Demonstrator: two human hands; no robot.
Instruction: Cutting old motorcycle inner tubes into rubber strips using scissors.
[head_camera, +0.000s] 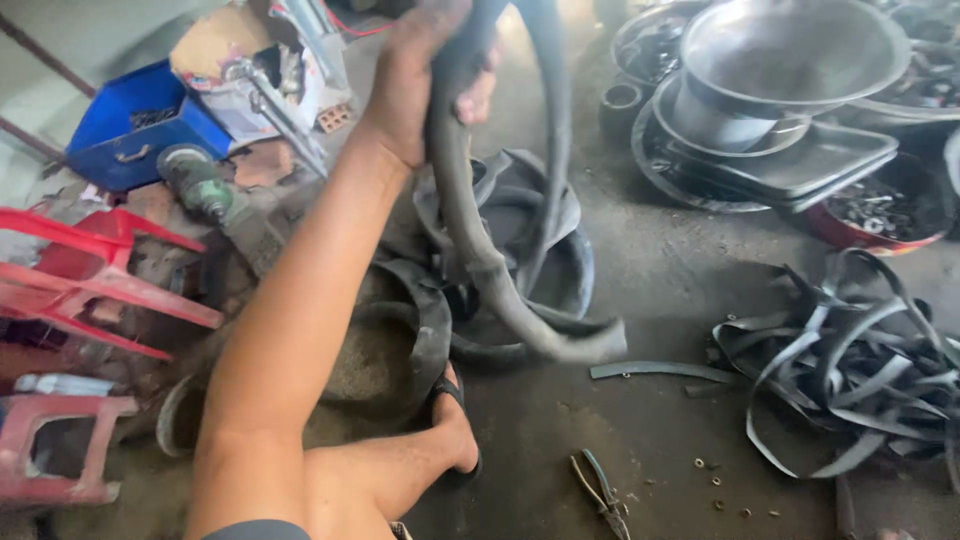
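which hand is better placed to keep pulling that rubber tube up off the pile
Left, most likely. The left hand is clamped around the rubber inner tube, raised well above the pile of tubes on the floor. The right hand is out of view.

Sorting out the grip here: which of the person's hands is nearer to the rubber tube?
Left. The left hand is wrapped around the rubber tube, holding it up above the floor. The right hand is out of view, so its position cannot be told.

dusty concrete floor (640, 250), red plastic stools (90, 280) at left
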